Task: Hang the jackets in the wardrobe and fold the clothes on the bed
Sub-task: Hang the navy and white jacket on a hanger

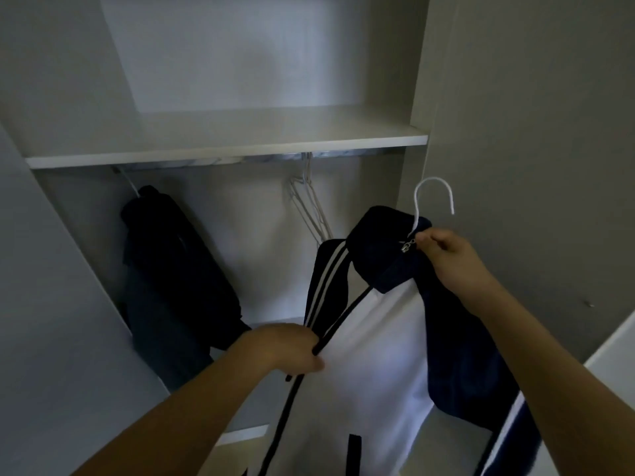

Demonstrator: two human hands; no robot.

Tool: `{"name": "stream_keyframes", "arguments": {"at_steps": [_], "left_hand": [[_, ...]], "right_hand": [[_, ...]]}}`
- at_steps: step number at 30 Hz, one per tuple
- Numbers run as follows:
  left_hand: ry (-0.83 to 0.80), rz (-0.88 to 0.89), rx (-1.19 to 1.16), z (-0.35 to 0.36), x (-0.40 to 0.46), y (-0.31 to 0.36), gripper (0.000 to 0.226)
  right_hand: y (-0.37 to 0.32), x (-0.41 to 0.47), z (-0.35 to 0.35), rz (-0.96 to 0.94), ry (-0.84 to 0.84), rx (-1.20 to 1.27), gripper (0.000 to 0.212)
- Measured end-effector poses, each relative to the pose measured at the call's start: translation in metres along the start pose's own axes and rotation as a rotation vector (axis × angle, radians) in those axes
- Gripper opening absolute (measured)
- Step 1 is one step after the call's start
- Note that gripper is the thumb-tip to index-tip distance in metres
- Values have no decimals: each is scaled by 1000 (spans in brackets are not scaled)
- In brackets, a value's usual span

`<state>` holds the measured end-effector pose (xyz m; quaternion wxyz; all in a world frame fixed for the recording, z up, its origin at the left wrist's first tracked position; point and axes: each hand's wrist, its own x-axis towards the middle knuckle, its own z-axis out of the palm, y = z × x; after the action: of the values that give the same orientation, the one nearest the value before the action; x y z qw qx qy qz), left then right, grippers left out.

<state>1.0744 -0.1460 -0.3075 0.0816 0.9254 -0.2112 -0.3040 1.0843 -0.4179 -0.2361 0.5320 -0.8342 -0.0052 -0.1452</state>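
Head view, jacket [374, 355]: navy and white, on a white hanger [433, 197], held up in front of the open wardrobe [226, 146], at about 4 o'clock in frame.
Right hand [446, 252]: fingers pinched at the collar by the zip pull, just under the hanger's hook; it carries the load.
Left hand [292, 348]: curled around the dark front edge lower down, at 6 o'clock.
Rail [247, 159]: under the shelf, 12 o'clock; one dark jacket [171, 269] hangs at 9 o'clock, spare hangers [309, 204] near centre.
Handling (judgement): soft, light, limp fabric that could slip off the hanger shoulders; take hold at the stiff hook neck to lift it onto the rail.
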Motion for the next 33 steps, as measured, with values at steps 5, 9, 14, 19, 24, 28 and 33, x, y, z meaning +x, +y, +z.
{"name": "stream_keyframes", "arguments": {"at_steps": [5, 9, 14, 19, 24, 28, 33], "left_hand": [[671, 79, -245, -70, 5, -3, 86], [753, 292, -242, -77, 12, -2, 46], [691, 407, -533, -65, 3, -12, 30], [792, 368, -456, -82, -14, -36, 22], [842, 366, -220, -94, -29, -24, 48], [848, 420, -455, -106, -30, 13, 29], [996, 413, -361, -116, -25, 28, 24]], "right_hand": [[-23, -10, 17, 11, -299, 313, 15], [-34, -5, 28, -53, -384, 251, 47], [-30, 15, 31, -115, -537, -230, 62], [-9, 22, 19, -165, -385, -402, 17], [-9, 16, 32, -209, -342, -451, 30], [-19, 15, 47, -253, -345, -375, 32], [-23, 14, 51, -278, -368, -303, 26]]}}
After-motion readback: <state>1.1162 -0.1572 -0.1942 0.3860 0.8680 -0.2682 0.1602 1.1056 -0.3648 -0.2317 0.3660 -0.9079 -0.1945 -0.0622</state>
